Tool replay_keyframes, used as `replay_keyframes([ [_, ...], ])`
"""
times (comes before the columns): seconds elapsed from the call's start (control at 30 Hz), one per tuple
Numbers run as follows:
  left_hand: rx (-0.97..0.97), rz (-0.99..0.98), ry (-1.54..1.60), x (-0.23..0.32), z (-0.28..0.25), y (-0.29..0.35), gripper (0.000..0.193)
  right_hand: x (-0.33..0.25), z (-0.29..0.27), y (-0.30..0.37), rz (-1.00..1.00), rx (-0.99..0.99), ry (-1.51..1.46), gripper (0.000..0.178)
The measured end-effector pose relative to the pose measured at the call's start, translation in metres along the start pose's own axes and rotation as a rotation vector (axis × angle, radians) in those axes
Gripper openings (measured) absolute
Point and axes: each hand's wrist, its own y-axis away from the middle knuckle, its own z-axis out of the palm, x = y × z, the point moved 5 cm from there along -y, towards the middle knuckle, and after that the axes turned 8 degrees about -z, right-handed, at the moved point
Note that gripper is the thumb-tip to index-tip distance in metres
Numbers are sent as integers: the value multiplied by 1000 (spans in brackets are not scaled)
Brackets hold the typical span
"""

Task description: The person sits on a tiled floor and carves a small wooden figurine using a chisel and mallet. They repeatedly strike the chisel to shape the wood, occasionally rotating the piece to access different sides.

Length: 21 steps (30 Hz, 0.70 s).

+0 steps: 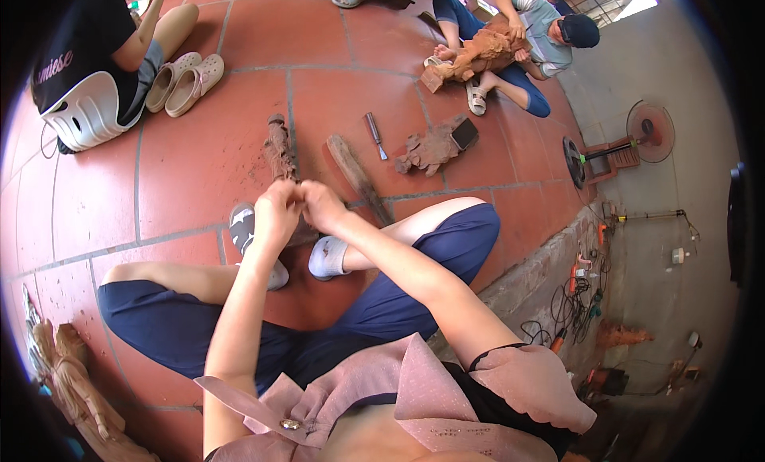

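Observation:
My left hand [279, 210] and my right hand [322, 206] meet close together in front of me, between my bent legs. The fingers of both are closed, and whatever they pinch is too small or hidden to make out. Just beyond them a slim carved wooden figure [278, 146] extends away along the floor, its near part covered by my hands. To its right lie a thick wooden stick [355, 175] and a chisel [373, 131] with a dark handle. Farther right is another carved wooden piece [426, 151], with a dark rectangular object [464, 133] on it.
At upper left a person sits on a white plastic seat [88, 111] beside pale clogs [185, 84]. Another person at upper right holds a large wood carving [482, 52]. Fans [649, 131] and tangled cables [570, 303] line the right wall. Tall carved figures [84, 390] lie at lower left.

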Motion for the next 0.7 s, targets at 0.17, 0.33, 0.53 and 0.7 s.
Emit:
replay_keyframes([
  [0.17,-75,173,-210,9,0,9,13,-20,-8,14,119,-32,-164,9],
  [0.33,-13,167,-244,-18,-7,9,12,-24,3,-4,27,-38,-33,15],
  [0.53,235,-533,607,-89,-35,52,15,-28,-25,25,236,17,-398,7],
  [0.7,358,-591,81,-134,-11,80,43,10,-22,3,305,41,-388,10],
])
